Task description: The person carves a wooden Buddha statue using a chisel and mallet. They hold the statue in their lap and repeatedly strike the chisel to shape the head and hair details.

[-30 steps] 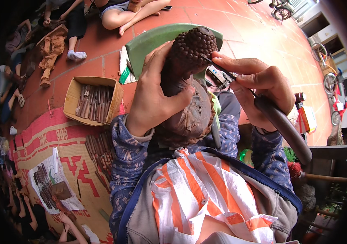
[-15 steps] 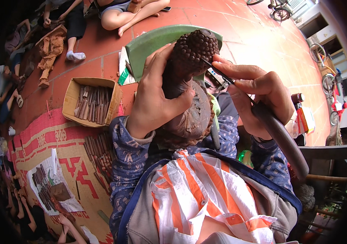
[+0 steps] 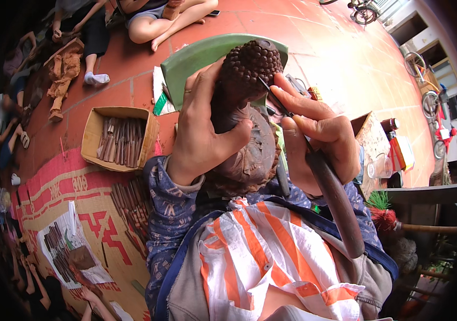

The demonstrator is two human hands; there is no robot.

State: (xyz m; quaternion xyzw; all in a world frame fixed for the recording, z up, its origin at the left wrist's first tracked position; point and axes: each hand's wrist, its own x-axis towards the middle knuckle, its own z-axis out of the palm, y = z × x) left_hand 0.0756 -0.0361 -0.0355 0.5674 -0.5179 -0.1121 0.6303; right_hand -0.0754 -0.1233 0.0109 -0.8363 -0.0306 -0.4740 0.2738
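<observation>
A dark brown carved wooden statue (image 3: pixel 252 61), its head covered in round knobbed curls, stands upright against my lap. Wrapped round its back and neck, my left hand (image 3: pixel 201 131) steadies it, with the thumb across the front below the head. My right hand (image 3: pixel 322 136) grips a carving chisel (image 3: pixel 338 206) like a pen. The chisel's thin metal tip touches the lower edge of the curls. Its long, dark, curved handle slants down toward my right forearm. The statue's face is mostly hidden from this angle.
A green plastic chair (image 3: pixel 185 67) is behind the statue. At left, a cardboard box (image 3: pixel 92 150) holds several chisels; more chisels (image 3: pixel 132 206) lie on the patterned mat (image 3: pixel 41 176). A clear cup (image 3: pixel 381 167) is at right. Other people sit at far left, near a carved figure (image 3: pixel 65 77).
My right hand has shifted left and slightly down, and the chisel's handle has swung toward my body. The tip stays by the curls. My left hand keeps its hold on the statue.
</observation>
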